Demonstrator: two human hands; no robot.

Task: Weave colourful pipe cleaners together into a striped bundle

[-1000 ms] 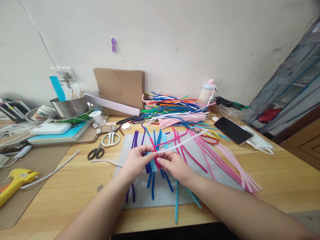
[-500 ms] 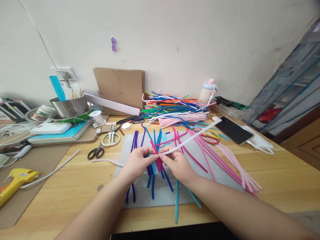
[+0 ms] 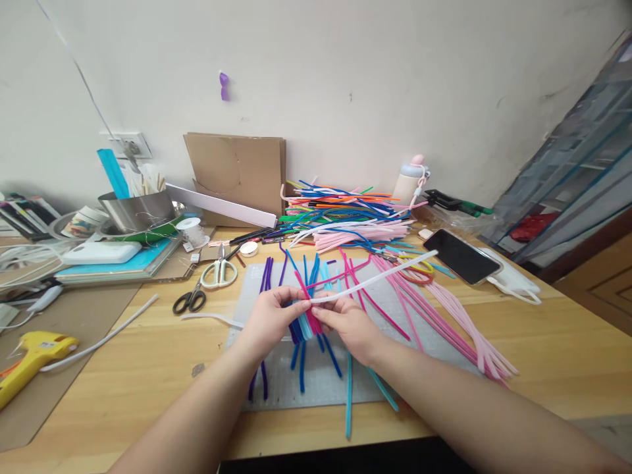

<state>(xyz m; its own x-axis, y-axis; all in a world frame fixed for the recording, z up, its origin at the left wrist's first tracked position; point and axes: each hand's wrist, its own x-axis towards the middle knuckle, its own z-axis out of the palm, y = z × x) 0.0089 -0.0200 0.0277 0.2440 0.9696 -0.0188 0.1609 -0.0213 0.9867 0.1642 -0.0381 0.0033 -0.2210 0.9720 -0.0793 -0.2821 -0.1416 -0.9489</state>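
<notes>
My left hand [image 3: 269, 320] is closed round a bundle of blue, light blue and pink pipe cleaners [image 3: 303, 326] held over a grey cutting mat [image 3: 395, 309]. My right hand [image 3: 345, 326] pinches one end of a white pipe cleaner [image 3: 378, 279] against that bundle; the white stem runs up and to the right towards the phone. The bundle's loose ends hang down below my fingers onto the mat. Purple, blue and magenta pipe cleaners [image 3: 375, 309] lie spread on the mat around both hands.
A big heap of coloured pipe cleaners [image 3: 345, 214] lies at the back by a cardboard sheet [image 3: 237, 172]. Two pairs of scissors [image 3: 205, 286], a yellow glue gun [image 3: 32, 355], a metal pot [image 3: 135, 210], a phone [image 3: 461, 257] and a small bottle [image 3: 409, 181] stand around.
The white pipe cleaner's free end swung up towards the phone and then dipped slightly. My hands moved closer together on the bundle and shifted only a little.
</notes>
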